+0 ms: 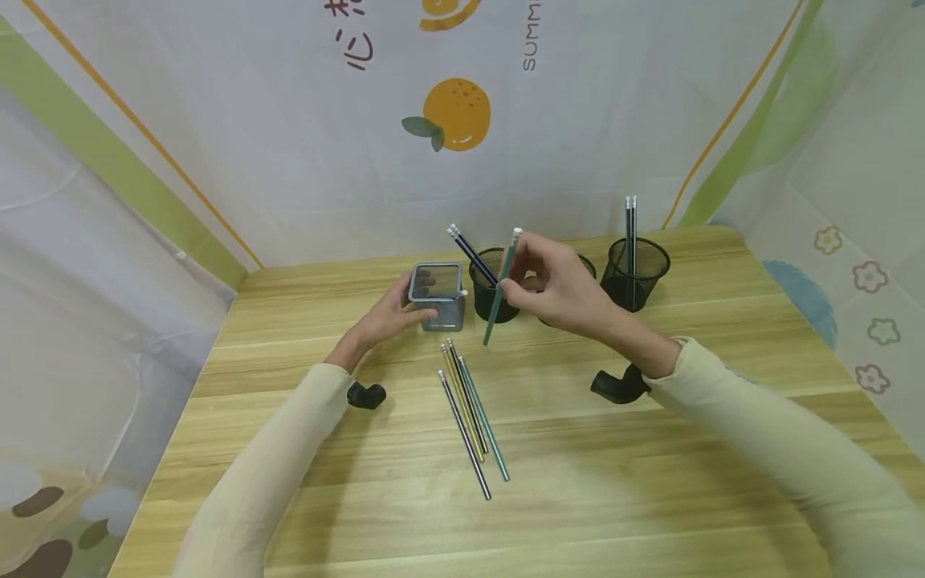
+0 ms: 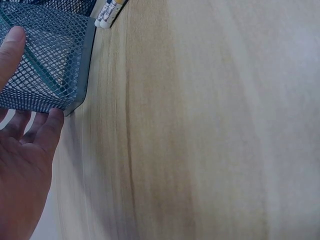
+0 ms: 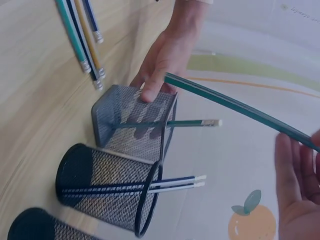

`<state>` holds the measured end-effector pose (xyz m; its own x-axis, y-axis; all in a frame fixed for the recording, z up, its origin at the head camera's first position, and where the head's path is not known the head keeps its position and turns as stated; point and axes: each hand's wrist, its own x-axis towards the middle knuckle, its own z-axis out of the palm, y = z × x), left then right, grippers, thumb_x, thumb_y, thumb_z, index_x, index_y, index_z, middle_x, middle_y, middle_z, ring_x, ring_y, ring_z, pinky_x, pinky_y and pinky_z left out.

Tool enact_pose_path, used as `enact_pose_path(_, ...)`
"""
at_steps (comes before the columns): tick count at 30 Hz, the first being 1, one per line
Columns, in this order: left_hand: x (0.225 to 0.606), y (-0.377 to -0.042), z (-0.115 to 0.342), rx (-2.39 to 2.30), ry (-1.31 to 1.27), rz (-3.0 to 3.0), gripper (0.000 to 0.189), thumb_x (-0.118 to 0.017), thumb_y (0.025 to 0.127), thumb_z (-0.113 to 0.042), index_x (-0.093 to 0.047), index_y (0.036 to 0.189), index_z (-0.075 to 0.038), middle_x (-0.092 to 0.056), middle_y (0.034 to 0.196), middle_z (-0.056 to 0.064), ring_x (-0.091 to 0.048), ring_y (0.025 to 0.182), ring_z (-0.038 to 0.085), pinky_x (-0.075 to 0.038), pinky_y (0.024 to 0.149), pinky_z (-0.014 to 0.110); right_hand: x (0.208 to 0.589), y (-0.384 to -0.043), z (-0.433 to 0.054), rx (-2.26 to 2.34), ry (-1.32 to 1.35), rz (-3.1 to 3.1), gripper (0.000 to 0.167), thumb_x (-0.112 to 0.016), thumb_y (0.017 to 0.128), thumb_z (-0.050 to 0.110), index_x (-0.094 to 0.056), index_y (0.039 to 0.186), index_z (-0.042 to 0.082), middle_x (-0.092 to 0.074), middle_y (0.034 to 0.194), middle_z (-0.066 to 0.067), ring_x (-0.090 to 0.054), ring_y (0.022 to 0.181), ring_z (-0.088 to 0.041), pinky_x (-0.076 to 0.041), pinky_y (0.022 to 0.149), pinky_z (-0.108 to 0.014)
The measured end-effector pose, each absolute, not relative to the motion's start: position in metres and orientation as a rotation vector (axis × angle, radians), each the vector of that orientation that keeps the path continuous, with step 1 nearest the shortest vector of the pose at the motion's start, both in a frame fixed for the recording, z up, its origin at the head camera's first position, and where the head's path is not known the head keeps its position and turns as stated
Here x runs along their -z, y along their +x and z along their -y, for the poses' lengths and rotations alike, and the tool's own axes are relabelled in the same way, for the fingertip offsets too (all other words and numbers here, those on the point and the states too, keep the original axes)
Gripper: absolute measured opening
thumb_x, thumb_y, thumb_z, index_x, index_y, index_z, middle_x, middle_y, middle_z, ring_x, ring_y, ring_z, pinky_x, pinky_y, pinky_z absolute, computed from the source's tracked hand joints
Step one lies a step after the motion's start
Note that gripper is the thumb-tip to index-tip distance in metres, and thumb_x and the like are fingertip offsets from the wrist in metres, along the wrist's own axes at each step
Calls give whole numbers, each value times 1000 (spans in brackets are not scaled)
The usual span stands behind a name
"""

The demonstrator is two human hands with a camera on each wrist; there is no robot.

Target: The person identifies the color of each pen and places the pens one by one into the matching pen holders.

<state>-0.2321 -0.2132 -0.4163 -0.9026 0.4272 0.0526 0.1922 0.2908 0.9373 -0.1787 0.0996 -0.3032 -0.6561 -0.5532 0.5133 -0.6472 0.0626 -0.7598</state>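
Lettering on the white cloth (image 1: 600, 120)
Sideways "SUMM" (image 1: 531, 38), cut off at the head view's top; to its left, 心 (image 1: 358, 51) below a cropped character (image 1: 344, 8). Tiny print (image 3: 304, 14) in the right wrist view is illegible.

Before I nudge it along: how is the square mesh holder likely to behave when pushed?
The square mesh holder is probably light, given its open mesh walls. Its framed rim suggests it should stay stiff. The green pencil inside leans past the rim, so it may shift or rattle.

Soft, even light; faint shadows on tabletop (image 1: 614, 482); left wrist view washed pale toward right.
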Motion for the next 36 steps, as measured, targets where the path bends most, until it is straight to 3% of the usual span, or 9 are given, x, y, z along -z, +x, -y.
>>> enact_pose_path(12,417,-232,214,-1664,582,-2353,74,-68,97,0,-25,157,1,-37,154,23,-33,143,40,-22,117,57,309,-179,-64,-1544,1393,1765,22,-62,87,-19,-58,103,-6,-62,101,-16,-68,90,-33,-60,82,-38)
enact_pose_path(27,420,-234,215,-1646,585,-2364,75,-68,98,-3,-24,158,-2,-36,154,23,-32,144,39,-22,118,56,328,-198,-40,-1233,1480,1835,21,-64,87,-18,-56,101,-5,-55,99,-15,-63,93,-22,-57,83,-25)
enact_pose_path(36,420,-234,215,-1648,596,-2367,76,-69,97,-1,-25,158,-3,-40,152,20,-34,143,37,-26,117,55,337,-209,-33,-1213,1458,1966,20,-63,88,-16,-56,103,-4,-56,97,-14,-63,93,-24,-56,82,-23)
